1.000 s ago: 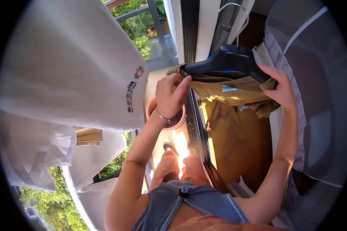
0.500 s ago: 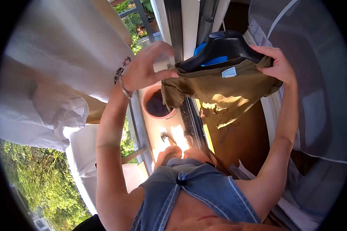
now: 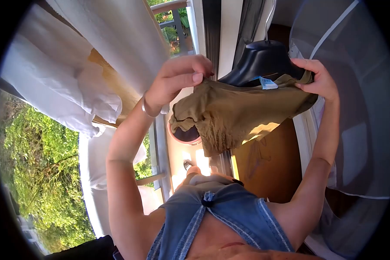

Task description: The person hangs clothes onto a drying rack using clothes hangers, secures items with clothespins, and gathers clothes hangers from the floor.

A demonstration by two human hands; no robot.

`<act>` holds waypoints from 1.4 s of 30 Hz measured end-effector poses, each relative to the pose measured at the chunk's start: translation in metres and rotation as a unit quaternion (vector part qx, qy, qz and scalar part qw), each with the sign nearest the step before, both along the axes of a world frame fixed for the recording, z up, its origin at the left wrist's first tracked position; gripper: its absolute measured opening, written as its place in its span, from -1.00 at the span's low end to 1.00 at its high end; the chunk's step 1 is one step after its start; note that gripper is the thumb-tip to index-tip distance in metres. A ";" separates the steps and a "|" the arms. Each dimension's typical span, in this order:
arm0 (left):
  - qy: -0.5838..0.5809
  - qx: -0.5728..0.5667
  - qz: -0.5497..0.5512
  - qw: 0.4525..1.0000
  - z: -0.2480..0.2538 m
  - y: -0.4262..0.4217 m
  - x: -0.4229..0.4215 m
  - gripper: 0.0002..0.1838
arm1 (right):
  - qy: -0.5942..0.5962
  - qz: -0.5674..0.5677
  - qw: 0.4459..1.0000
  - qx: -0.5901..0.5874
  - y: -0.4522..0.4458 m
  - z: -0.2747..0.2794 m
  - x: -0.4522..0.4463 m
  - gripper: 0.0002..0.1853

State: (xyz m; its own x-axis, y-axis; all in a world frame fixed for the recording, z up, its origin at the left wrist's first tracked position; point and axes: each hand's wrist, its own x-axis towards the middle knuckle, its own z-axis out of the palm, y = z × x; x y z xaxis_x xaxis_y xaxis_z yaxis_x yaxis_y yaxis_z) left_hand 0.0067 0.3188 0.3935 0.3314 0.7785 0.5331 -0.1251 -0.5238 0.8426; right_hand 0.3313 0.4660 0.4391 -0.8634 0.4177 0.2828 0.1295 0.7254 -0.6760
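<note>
And there it is: the left hand (image 3: 177,80), thumb and fingers apart half a second ago, now pinches the olive garment (image 3: 238,110) by its upper edge! Cloth bunched up at first now hangs broad, partly covering the pink pot (image 3: 187,142) and hiding the black hanger's (image 3: 268,60) left tip.

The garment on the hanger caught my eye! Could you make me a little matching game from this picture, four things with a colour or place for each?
Things:
1. hanger
2. garment
3. bracelet
4. label

Descriptions:
A. pale, at the neckline
B. silvery, around the left wrist
C. black
D. olive-brown, between the left hand and the right hand

Right pairs: 1-C, 2-D, 3-B, 4-A
</note>
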 end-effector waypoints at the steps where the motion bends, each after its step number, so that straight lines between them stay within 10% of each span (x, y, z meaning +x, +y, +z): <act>1: 0.003 0.003 0.003 1.000 0.007 -0.001 0.002 -0.86 | -0.016 0.056 0.998 0.019 0.000 0.002 -0.002 -0.38; 3: -0.069 -0.101 -0.055 0.991 0.025 -0.004 0.008 -0.80 | 0.012 0.090 0.995 0.052 -0.003 0.004 -0.010 -0.40; 8: 0.394 -0.042 0.218 0.892 0.063 -0.029 0.018 -0.39 | 0.118 0.024 0.984 0.134 -0.022 0.010 -0.036 -0.45; 12: 0.316 0.053 0.330 0.888 0.053 -0.016 0.033 -0.59 | 0.106 -0.035 0.974 0.197 -0.026 0.006 -0.044 -0.51; 19: 0.443 -0.014 0.357 0.822 0.068 -0.036 0.000 -0.63 | 0.231 -0.003 0.968 -0.099 -0.001 0.011 -0.027 -0.60; 23: 0.324 -0.029 0.404 0.855 0.073 -0.045 -0.013 -0.64 | 0.256 0.176 0.949 -0.052 -0.013 0.031 -0.015 -0.28; 25: 0.326 -0.028 0.416 0.848 0.081 -0.054 -0.016 -0.64 | 0.174 -0.023 0.984 -0.005 0.003 0.021 0.000 -0.07; 28: 0.306 0.007 0.404 0.862 0.083 -0.056 -0.017 -0.68 | -0.034 -0.020 0.995 -0.095 -0.003 -0.026 -0.006 0.01; 31: 0.350 -0.037 0.435 0.829 0.088 -0.065 -0.032 -0.68 | -0.010 -0.003 0.980 -0.197 -0.004 -0.069 -0.025 -0.67; 36: 0.276 -0.108 0.354 0.887 0.095 -0.094 -0.047 -0.60 | -0.006 -0.109 0.984 -0.141 0.032 -0.056 0.001 -0.85; 42: 0.272 0.005 0.383 0.883 0.087 -0.096 -0.022 -0.58 | 0.096 0.056 0.994 -0.018 -0.050 0.024 -0.024 -0.11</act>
State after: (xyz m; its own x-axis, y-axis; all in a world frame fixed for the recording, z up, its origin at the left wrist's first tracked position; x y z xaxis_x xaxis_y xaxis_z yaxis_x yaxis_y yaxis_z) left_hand -0.0153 0.2233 0.4804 -0.0807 0.8818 0.4647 0.6905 -0.2868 0.6641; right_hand 0.3068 0.4158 0.4632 -0.8367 0.3350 0.4332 -0.0849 0.7022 -0.7069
